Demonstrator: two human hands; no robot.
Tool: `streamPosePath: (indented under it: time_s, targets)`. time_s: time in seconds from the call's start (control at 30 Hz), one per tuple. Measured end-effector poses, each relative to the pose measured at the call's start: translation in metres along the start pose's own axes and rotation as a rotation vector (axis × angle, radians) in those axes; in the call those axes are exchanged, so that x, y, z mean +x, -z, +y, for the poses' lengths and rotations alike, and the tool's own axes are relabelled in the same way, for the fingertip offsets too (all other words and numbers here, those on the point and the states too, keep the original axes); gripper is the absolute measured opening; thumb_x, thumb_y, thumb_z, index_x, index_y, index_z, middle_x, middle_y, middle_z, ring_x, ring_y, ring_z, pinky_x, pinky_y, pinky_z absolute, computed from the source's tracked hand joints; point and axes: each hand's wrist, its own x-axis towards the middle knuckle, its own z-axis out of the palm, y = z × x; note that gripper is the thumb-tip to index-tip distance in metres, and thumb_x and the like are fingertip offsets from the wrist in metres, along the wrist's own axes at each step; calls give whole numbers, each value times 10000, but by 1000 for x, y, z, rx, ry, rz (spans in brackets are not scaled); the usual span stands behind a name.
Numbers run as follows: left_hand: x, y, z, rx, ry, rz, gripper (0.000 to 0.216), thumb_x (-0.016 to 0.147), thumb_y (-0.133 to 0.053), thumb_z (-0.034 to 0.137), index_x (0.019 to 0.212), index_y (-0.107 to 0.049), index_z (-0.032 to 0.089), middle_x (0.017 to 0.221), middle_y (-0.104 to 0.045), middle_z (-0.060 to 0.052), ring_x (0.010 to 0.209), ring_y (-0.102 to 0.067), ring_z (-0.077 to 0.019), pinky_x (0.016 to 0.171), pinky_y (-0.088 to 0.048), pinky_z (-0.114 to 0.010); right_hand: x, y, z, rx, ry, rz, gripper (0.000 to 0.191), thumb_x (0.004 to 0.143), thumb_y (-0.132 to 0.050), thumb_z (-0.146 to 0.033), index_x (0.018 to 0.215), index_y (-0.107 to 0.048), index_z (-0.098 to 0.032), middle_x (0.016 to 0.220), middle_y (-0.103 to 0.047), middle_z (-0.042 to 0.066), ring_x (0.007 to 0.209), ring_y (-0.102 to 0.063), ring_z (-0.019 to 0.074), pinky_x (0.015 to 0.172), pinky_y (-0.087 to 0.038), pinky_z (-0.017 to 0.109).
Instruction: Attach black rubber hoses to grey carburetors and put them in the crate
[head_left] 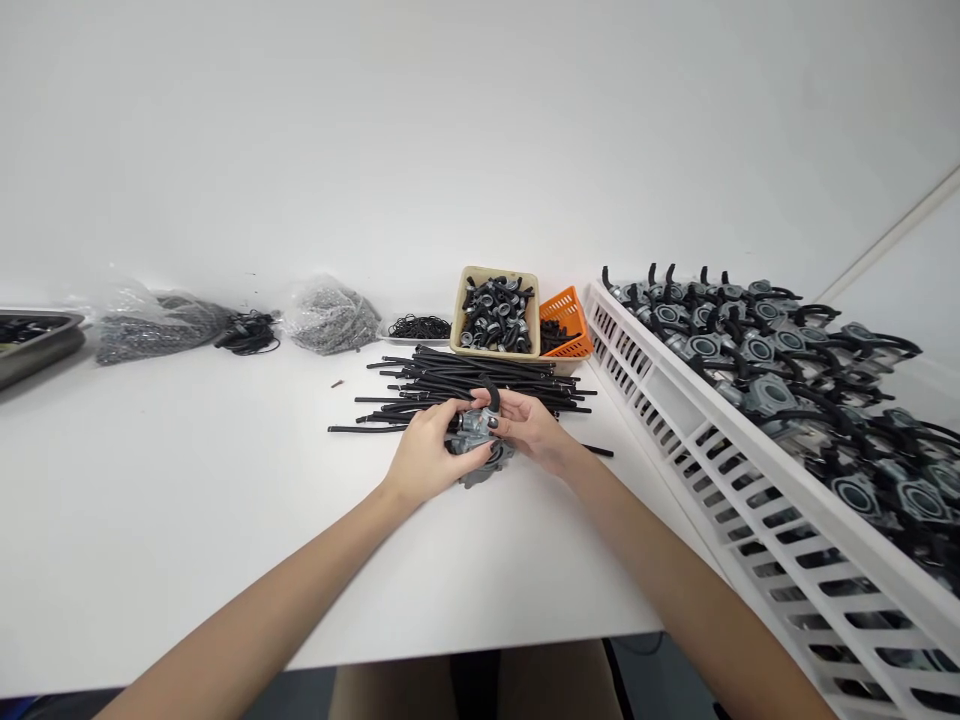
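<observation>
A grey metal carburetor (474, 440) is held between both hands over the white table. A short black rubber piece (490, 392) sticks up from its top. My left hand (429, 452) wraps the left side, with the thumb across the front. My right hand (529, 428) grips the upper right side, its fingers around the base of the black piece. The fingers hide part of the casting. Just behind the hands lies a loose pile of black rubber hoses (431, 382).
A white slotted crate (675, 430) full of carburetors stands along the right. At the back are a cream bin (459, 310) of black-and-metal parts, an orange basket (574, 318), a tray of black rings (418, 328) and bags of small parts (334, 315). A metal tray (45, 355) sits far left.
</observation>
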Motion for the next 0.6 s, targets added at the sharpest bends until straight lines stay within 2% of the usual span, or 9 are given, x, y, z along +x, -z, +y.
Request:
streamPosePath:
  time_s: [0.17, 0.27, 0.37, 0.47, 0.53, 0.6]
  targets:
    - [1, 0, 0, 8, 7, -7, 377, 732, -666, 346, 1076, -603, 203, 1026, -701, -56, 951, -639, -259, 870, -471, -387, 0, -5, 1, -24, -31, 18, 357, 677, -832, -343, 981, -716, -194, 867, -683, 5, 803, -609, 131, 774, -466, 280]
    - [1, 0, -1, 18, -6, -3, 366, 729, -663, 344, 1061, -597, 206, 1038, -698, -57, 959, -633, -260, 878, -465, -393, 0, -2, 0, 3, -29, 12, 335, 676, -836, -361, 929, -705, -186, 845, -662, -2, 783, -598, 118, 775, -464, 266]
    - [1, 0, -2, 11, -17, -8, 358, 729, -656, 333, 1060, -598, 209, 1044, -697, -53, 965, -632, -257, 882, -466, -390, -1, 6, -2, 78, -32, -61, 306, 687, -827, -391, 834, -672, -172, 875, -655, 17, 830, -609, 134, 856, -468, 296]
    - [1, 0, -3, 5, -14, -12, 361, 732, -655, 337, 1066, -600, 211, 1048, -697, -48, 972, -631, -254, 887, -463, -390, -1, 12, -4, 107, -28, -94, 292, 672, -848, -337, 750, -617, -175, 916, -650, 20, 862, -614, 142, 887, -467, 312]
    - [1, 1, -2, 14, -9, -6, 363, 728, -660, 343, 1061, -601, 209, 1047, -696, -48, 972, -627, -256, 893, -457, -399, -2, 12, -4, 97, -25, -90, 291, 664, -855, -316, 765, -618, -181, 961, -654, 21, 871, -614, 139, 853, -475, 294]
    - [1, 1, 0, 20, -9, 3, 370, 722, -666, 349, 1058, -603, 206, 1038, -697, -51, 966, -626, -257, 895, -453, -406, -2, 10, -4, 71, -26, -76, 313, 656, -860, -305, 867, -656, -197, 1019, -659, 27, 907, -613, 143, 834, -478, 278]
